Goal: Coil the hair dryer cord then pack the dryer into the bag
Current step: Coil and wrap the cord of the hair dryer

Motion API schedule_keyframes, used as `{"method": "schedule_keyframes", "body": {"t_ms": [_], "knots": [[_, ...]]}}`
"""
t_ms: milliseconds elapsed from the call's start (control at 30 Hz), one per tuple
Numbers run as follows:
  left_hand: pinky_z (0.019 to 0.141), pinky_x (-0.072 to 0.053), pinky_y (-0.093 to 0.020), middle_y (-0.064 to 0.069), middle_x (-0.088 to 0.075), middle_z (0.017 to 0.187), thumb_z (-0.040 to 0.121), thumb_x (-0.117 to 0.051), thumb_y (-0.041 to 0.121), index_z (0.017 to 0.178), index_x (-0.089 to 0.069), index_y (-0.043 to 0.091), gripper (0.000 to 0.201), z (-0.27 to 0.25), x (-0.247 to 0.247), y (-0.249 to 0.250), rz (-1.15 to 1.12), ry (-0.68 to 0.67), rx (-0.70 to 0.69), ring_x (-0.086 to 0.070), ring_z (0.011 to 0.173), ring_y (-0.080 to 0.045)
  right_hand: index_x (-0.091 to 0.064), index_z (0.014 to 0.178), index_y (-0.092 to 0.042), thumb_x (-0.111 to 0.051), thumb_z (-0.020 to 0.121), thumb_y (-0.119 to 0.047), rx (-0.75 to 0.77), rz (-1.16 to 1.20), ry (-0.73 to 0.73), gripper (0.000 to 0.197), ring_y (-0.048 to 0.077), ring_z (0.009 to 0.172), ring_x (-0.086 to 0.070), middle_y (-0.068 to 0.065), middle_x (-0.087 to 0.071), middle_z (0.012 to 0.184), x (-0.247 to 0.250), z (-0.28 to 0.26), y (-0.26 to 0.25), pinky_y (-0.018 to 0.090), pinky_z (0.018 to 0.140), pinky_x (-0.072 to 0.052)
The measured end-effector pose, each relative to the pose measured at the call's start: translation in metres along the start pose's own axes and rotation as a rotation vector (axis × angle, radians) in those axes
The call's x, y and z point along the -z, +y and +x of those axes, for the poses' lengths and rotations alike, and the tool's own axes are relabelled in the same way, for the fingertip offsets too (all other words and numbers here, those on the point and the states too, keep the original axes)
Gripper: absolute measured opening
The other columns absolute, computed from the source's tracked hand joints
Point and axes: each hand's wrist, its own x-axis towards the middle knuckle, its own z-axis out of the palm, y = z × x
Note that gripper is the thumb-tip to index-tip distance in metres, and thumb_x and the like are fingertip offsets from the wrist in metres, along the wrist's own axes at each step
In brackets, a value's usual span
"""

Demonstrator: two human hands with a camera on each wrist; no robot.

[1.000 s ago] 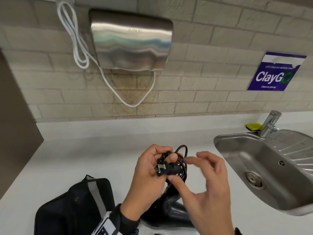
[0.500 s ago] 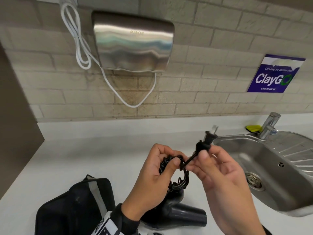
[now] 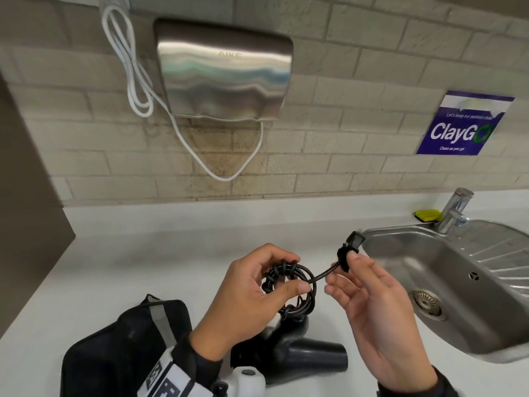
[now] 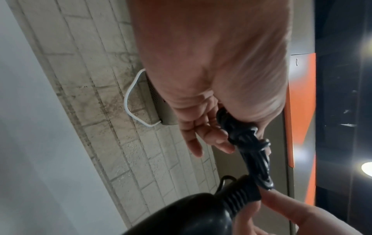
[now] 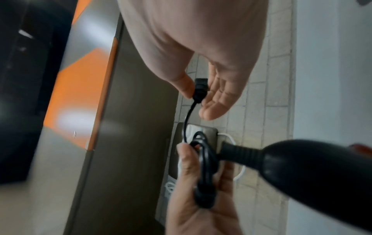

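Coiling almost done: left hand [image 3: 243, 293] curls tight around the cord [image 3: 289, 285] loops above the dryer [image 3: 289, 353] on the counter [image 3: 143, 267]. Right hand [image 3: 378, 308] pinches the plug [image 3: 350, 247]. Next, probably tuck the plug end in; bag [image 3: 120, 351] waits just left.

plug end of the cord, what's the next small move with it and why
Probably tuck the plug through the coiled cord to lock it. The left hand grips the coil, the right hand pinches the plug, and only a short free tail remains between them.
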Motion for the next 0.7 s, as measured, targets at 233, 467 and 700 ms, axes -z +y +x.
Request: {"method": "schedule_keyframes", "body": {"t_ms": [233, 467, 700], "knots": [[0.079, -0.049, -0.011, 0.013, -0.075, 0.089, 0.072, -0.079, 0.034, 0.095, -0.071, 0.022, 0.027, 0.0, 0.001, 0.003, 0.02, -0.04, -0.008, -0.07, 0.086, -0.005, -0.059, 0.115, -0.017, -0.061, 0.092, -0.011, 0.144, -0.351, 0.041, 0.024, 0.024, 0.067, -0.069, 0.013, -0.071, 0.081, 0.006, 0.004, 0.024, 0.038, 0.071, -0.056], [0.08, -0.051, -0.014, 0.01, -0.077, 0.088, 0.073, -0.078, 0.033, 0.091, -0.072, 0.022, 0.022, 0.001, 0.003, 0.003, 0.0, -0.028, -0.024, -0.071, 0.085, -0.005, -0.066, 0.109, -0.022, -0.059, 0.088, 0.01, 0.224, -0.571, -0.166, 0.039, 0.032, 0.079, -0.066, 0.009, -0.069, 0.097, 0.011, 0.006, 0.035, 0.027, 0.072, -0.055], [0.082, -0.049, -0.015, 0.007, -0.075, 0.088, 0.068, -0.083, 0.041, 0.087, -0.071, 0.026, 0.027, 0.004, 0.003, -0.001, -0.028, 0.0, -0.012, -0.07, 0.087, -0.008, -0.071, 0.096, -0.021, -0.069, 0.085, -0.011, 0.415, -0.651, -0.03, 0.014, 0.017, 0.081, -0.069, 0.001, -0.074, 0.088, 0.01, 0.006, 0.045, 0.024, 0.071, -0.057]]}}
